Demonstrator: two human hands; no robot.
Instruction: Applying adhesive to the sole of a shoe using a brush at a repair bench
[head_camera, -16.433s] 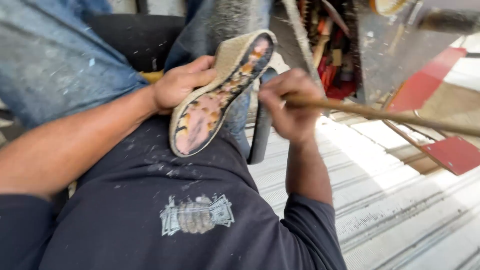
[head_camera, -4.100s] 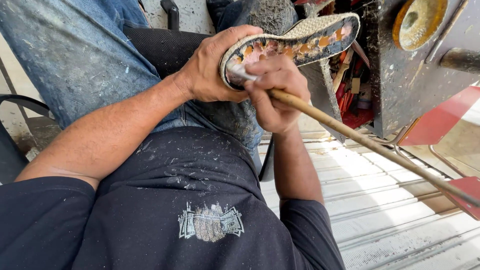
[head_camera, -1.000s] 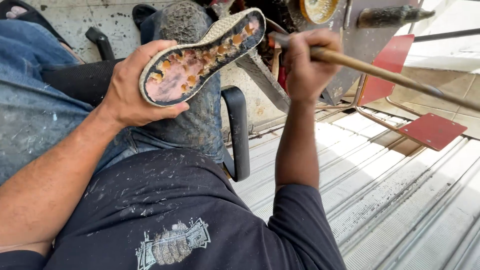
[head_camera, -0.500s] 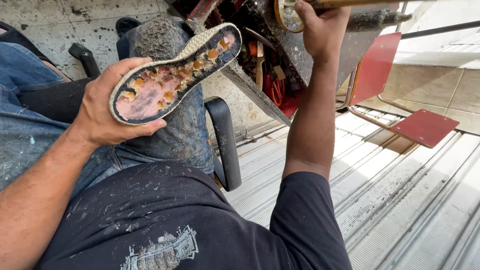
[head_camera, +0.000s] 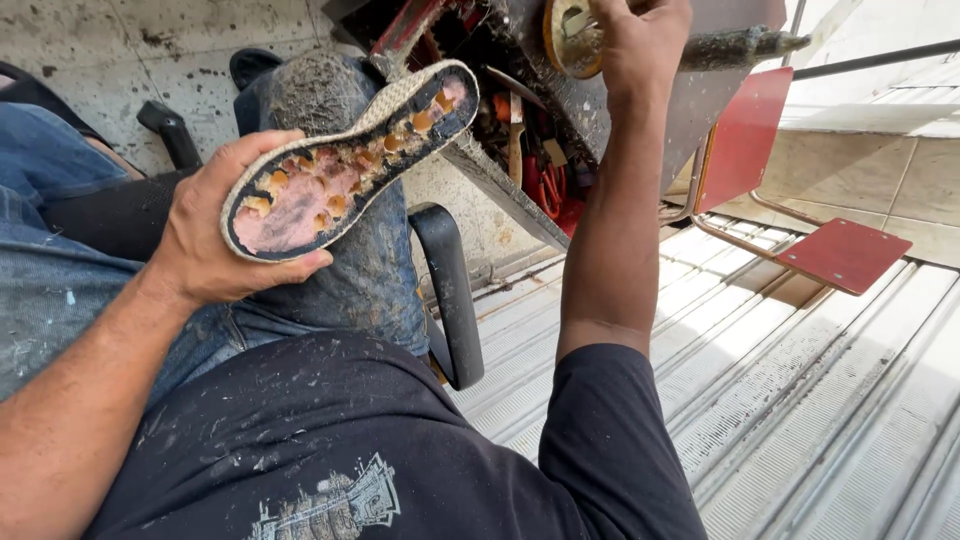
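Fingers of the left hand (head_camera: 215, 240) curl around the heel of a black shoe sole with beige woven edging (head_camera: 345, 160), its glue-smeared inside facing up. Above and right of the sole, the right hand (head_camera: 640, 45) reaches into a round yellowish glue-caked tin (head_camera: 565, 40); its fingers' grip cannot be told.

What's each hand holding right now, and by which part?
The left hand grips the shoe sole around its heel end. The right hand reaches up at a round tin; its hold cannot be told.
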